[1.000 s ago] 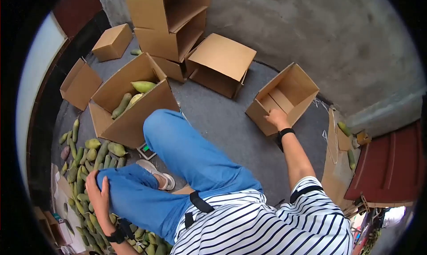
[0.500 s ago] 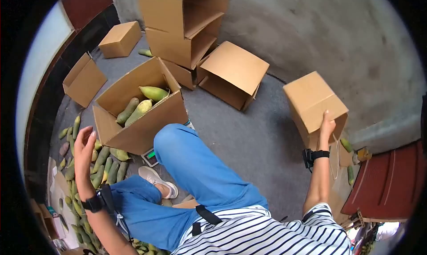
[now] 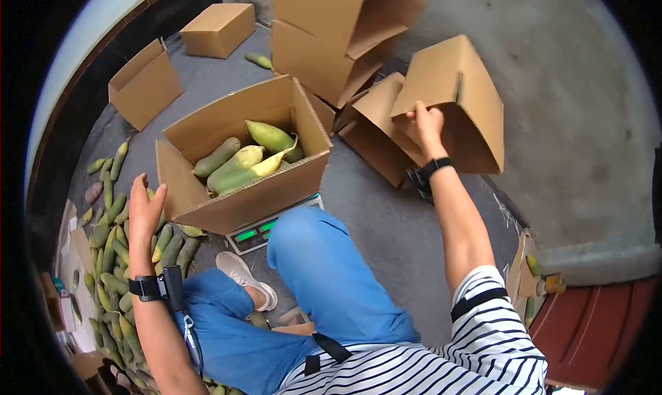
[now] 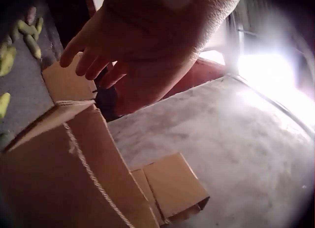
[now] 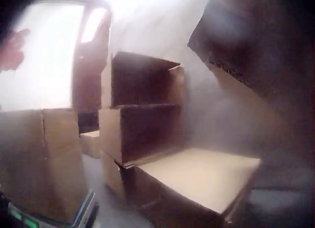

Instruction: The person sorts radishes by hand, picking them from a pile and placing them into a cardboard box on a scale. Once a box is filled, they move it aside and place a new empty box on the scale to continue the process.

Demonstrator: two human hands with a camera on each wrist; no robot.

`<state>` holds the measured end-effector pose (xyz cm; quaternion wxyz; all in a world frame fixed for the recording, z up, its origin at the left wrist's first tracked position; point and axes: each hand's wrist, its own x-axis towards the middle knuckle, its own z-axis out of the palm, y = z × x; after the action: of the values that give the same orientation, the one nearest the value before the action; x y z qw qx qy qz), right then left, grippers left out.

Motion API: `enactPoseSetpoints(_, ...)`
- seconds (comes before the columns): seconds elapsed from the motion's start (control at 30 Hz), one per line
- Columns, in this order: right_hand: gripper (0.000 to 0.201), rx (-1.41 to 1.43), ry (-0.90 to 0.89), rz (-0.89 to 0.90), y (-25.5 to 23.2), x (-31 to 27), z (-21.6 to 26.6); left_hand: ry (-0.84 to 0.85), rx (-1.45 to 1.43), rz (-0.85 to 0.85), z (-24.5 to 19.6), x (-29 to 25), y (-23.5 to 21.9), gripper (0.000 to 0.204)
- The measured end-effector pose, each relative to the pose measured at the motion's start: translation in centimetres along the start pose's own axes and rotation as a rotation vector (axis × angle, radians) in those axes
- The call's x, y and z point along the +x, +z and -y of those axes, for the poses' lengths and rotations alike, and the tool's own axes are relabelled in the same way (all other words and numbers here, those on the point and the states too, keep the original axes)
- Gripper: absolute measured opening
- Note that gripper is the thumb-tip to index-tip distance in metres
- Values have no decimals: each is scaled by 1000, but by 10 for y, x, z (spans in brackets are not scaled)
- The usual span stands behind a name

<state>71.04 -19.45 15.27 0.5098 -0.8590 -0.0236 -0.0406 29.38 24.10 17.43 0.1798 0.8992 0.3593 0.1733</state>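
My right hand (image 3: 429, 126) pinches the edge of a cardboard box (image 3: 483, 98), held tilted in the air beside a lower box (image 3: 379, 119). In the right wrist view that held box (image 5: 246, 60) is a dark shape at the upper right. My left hand (image 3: 143, 212) is raised at the left side of a large open box (image 3: 255, 191), its fingers extended and holding nothing. Several green and yellow vegetables (image 3: 271, 137) lie inside the large box, which rests on a scale (image 3: 252, 238) with lit green displays. In the left wrist view my left hand (image 4: 138, 46) hangs above boxes.
Stacked boxes (image 3: 314, 57) stand at the back by the grey wall (image 3: 565, 119). A small box (image 3: 219, 31) and an open box (image 3: 146, 85) lie at the back left. Many loose vegetables (image 3: 114, 278) cover the floor at the left. A red panel (image 3: 600, 333) is at the lower right.
The box in my right hand has gone up off the floor, turned over and moved left toward the stack. My left hand has lifted from my knee to beside the large box.
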Motion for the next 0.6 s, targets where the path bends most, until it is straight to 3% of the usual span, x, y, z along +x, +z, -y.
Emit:
enactPoseSetpoints(0.07, 27, 82, 137, -2, 46, 12, -5, -73, 42, 72, -13, -1, -1, 58)
enactPoseSetpoints(0.1, 34, 200, 146, 27, 64, 17, -13, -67, 73, 113, -16, -1, -3, 59)
enactPoseSetpoints(0.2, 35, 159, 100, 24, 105, 25, -24, -172, 56, 198, -33, -5, -5, 48)
enactPoseSetpoints(0.33, 34, -7, 105, 519, 106, 25, -21, -132, -38, 255, -26, -4, 3, 39)
enactPoseSetpoints(0.4, 36, 59, 23, 594, 101, 13, -4, -176, -47, 254, -29, -3, 1, 36)
enactPoseSetpoints(0.47, 56, 125, 11, 693, 94, -15, 50, -178, -18, 250, -23, -1, 3, 35)
enactPoseSetpoints(0.57, 81, -302, -175, 987, 100, -51, 98, -250, -273, 277, -10, 2, 15, 32)
enactPoseSetpoints(0.6, 73, -527, -278, 1039, 101, -62, 114, -245, -273, 274, -13, 4, 13, 32)
